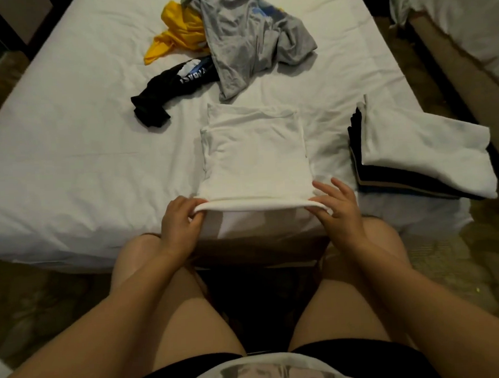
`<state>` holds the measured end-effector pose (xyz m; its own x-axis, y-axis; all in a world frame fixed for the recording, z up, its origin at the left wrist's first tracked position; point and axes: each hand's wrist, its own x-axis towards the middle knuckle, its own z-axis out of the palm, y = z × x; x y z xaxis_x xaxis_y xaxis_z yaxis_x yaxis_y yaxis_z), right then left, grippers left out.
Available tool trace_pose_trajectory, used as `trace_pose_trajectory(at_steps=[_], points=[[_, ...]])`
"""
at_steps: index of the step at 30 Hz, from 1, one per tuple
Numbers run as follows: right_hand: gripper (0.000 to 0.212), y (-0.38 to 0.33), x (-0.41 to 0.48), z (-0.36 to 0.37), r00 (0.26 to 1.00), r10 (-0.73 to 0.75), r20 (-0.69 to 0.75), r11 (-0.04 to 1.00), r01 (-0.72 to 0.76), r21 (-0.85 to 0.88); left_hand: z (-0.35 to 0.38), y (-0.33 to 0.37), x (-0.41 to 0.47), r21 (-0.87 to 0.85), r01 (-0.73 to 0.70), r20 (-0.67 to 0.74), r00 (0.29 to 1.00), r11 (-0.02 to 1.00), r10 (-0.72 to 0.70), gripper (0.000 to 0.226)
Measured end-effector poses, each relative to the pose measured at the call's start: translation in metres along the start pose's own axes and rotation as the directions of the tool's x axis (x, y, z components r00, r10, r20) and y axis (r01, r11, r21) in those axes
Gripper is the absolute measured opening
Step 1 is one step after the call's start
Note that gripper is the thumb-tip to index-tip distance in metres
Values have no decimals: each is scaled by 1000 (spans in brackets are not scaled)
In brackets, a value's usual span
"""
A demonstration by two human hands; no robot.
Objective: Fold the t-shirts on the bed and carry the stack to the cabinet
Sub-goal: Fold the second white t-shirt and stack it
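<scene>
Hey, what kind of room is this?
Probably a bedroom, possibly a hotel room: a wide bed with a white sheet, a second bed close by on the right, and a stack of folded clothes beside a white t-shirt being folded.

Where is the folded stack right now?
Head view: the folded stack sits on the right side of the bed near its front edge, just right of the white t-shirt being folded.

the left half of the bed is bare sheet, open from the near edge to the far side. a loose heap of grey shirt, yellow shirt and black shirt blocks the far middle. the folded stack fills the near right corner, leaving a narrow strip of sheet between it and the white t-shirt.
</scene>
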<state>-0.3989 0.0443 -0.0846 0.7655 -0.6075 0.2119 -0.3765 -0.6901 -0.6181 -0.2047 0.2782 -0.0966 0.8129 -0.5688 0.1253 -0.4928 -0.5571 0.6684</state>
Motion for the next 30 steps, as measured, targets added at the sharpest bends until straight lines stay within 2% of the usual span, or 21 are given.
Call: trace_pose_trajectory(at_steps=[3,8,12,14,17,18,20,23,27,30], points=[[18,-12,-8,0,998,61,-16,990,-59,128,-8,10,-2,-33,-48,-55,997,998,46,21],[20,-24,-25,-3,964,265,-6,913,-248,325,-14,20,-23,-128,-29,-76,997,991,19,13],[23,-34,-36,-14,932,350,-93,866,-284,412,-20,33,-37,-228,-55,-41,998,972,47,27],[24,-35,-40,-17,926,346,-153,879,-263,399,-23,40,-44,-269,-48,-69,997,962,30,25],[12,-38,-38,-11,906,400,-141,851,-310,423,-19,50,-42,-295,0,-127,991,956,-39,21],[15,-39,-33,-8,898,411,-156,851,-316,420,-16,53,-37,-291,18,-147,987,957,-63,24],[35,-40,-15,-3,887,420,-195,864,-325,384,-11,58,-21,-282,38,-194,976,959,-96,29],[44,-44,27,1,881,420,-220,876,-330,353,-6,61,17,-246,47,-252,961,968,-111,25],[49,-34,90,13,875,433,-217,882,-361,302,6,58,80,-162,76,-233,966,984,-113,26],[46,-17,127,26,857,488,-166,869,-459,188,23,46,126,-112,132,-140,979,985,-147,30]])
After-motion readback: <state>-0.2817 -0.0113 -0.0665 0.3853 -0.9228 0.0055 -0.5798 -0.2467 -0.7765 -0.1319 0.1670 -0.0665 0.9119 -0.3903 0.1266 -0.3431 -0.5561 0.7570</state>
